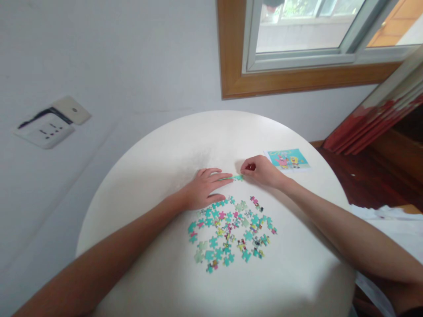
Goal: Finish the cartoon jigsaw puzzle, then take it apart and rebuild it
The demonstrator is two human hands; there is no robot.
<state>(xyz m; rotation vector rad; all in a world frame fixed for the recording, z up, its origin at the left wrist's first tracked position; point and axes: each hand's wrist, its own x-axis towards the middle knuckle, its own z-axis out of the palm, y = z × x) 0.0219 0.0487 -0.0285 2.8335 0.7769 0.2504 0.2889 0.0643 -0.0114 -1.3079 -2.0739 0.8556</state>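
In the head view, a narrow strip of teal, interlocking puzzle pieces (238,178) is laid toward the far half of a white, round, smooth table (165,158). The strip is partly covered by the left hand (206,188), its fingers spread apart and flat. At the strip's right end, the fingertips of the right hand (262,171) are bent near the thumb; whether a piece is clamped there cannot be told. The pieces appear light, thin and stiff, likely easily slid, best taken by opposite edges, with joints easily parted. Nearer, room is limited by multicoloured loose puzzle pieces (248,236); rightward, by a rectangular teal picture card (288,159). Open tabletop is left toward the far rim.
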